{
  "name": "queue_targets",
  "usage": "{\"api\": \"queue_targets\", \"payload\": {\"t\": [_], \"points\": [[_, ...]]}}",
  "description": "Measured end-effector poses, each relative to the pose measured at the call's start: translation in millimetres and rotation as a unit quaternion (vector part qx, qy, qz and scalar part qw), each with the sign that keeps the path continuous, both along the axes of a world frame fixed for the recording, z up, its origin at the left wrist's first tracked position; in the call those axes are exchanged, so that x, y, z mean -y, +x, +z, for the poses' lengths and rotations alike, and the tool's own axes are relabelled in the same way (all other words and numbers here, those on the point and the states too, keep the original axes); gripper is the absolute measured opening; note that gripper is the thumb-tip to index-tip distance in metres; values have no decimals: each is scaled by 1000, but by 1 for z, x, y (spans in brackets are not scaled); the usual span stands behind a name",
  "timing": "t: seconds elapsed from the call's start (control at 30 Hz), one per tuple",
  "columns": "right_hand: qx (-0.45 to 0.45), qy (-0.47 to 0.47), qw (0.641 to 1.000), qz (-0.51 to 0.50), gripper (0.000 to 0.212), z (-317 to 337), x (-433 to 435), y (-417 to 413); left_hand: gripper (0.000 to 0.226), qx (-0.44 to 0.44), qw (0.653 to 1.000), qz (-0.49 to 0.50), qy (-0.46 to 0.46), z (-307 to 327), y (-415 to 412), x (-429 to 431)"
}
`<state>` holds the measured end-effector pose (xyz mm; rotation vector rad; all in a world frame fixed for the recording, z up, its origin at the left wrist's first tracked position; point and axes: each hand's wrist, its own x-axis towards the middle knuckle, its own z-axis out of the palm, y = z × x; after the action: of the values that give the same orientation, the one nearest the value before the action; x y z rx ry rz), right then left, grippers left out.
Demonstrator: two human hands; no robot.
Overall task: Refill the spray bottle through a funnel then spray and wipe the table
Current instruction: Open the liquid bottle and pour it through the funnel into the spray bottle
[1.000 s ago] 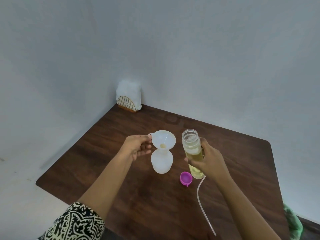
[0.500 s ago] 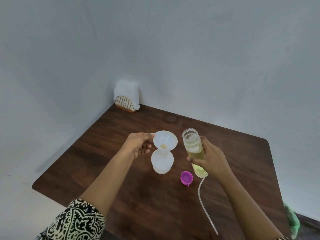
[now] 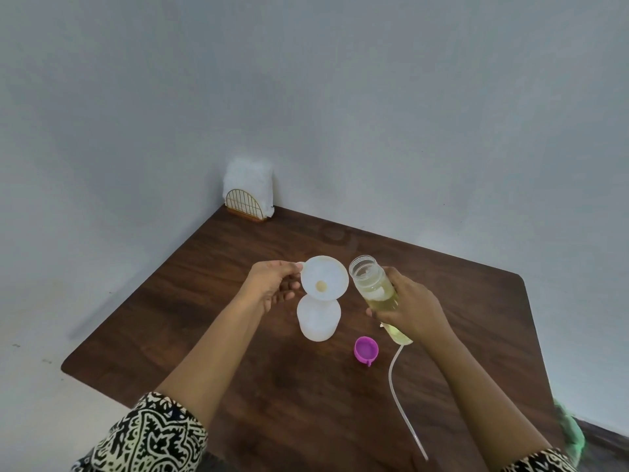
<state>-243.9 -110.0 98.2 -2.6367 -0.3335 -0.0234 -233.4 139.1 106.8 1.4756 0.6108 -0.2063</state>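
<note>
Dark wooden table (image 3: 211, 301) in a grey corner. White plastic funnel (image 3: 325, 280), seated in the frosted spray bottle (image 3: 319, 320), is being pinched steady by the left hand (image 3: 272, 284). Clear bottle of yellowish liquid (image 3: 374, 287) is being gripped and tilted toward it by the right hand (image 3: 408, 306), likely for pouring. Purple cap (image 3: 366, 349) is lying just below.

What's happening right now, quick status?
Left hand steadies funnel on white bottle. Right hand holds open, tilted bottle of yellow liquid. Not pouring yet. Nothing blocking.

A gold wire napkin holder (image 3: 244, 208) stuffed with white paper napkins (image 3: 248, 178) stands at the far corner against the plain grey wall (image 3: 374, 97). Something green (image 3: 570, 429) lies at the right edge, too blurred to identify.
</note>
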Motion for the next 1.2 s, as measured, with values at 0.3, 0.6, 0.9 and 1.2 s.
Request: {"api": "queue_targets", "payload": {"t": [0.3,0.6,0.9,1.2], "points": [[7,-106,994,27,70,0,3,8,8,25,1000,12,-10,-8,-5,2],[19,-171,984,39,71,5,5,11,8,49,998,30,-5,-15,-9,6],[28,-215,974,56,70,10,4,14,8,50,998,34,14,-15,-6,7],[40,-232,970,64,68,16,2,15,9,54,998,38,7,-15,-5,7]]}}
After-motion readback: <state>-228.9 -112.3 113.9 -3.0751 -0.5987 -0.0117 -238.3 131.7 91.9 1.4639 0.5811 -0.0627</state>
